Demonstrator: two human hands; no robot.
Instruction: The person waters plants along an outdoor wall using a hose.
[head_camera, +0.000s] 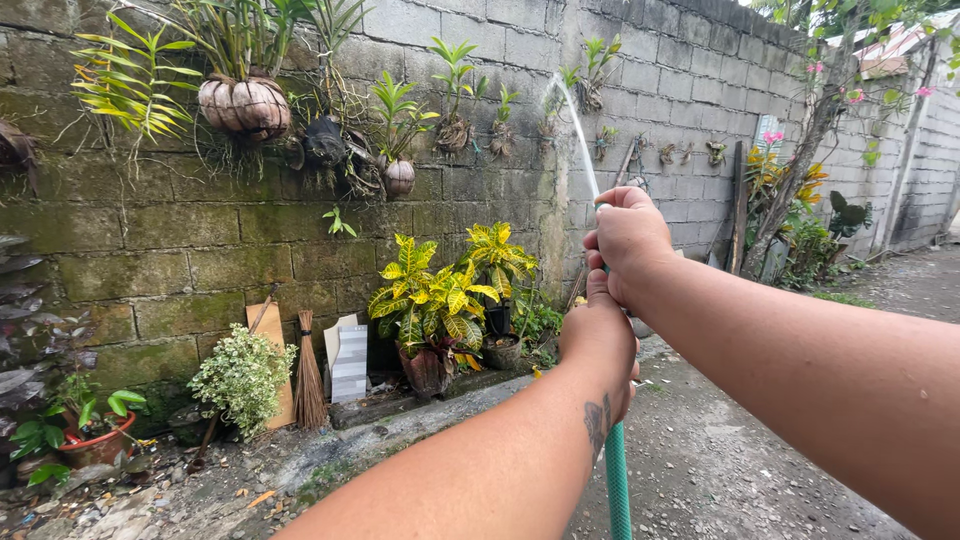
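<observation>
Both my hands grip a green garden hose (617, 480) that rises from the bottom of the view. My right hand (627, 240) is closed around the hose's tip, and my left hand (600, 340) holds it just below. A thin jet of water (578, 130) shoots up and left from the tip toward small plants (551, 110) hung on the grey block wall (180, 250).
Yellow-green potted plants (440, 310) stand at the wall's foot, beside a small broom (308, 380), boards and a white-leaved shrub (243, 378). Coconut-husk planters (244, 105) hang upper left. A red pot (95, 440) sits lower left. Dirt ground runs right toward more shrubs (790, 220).
</observation>
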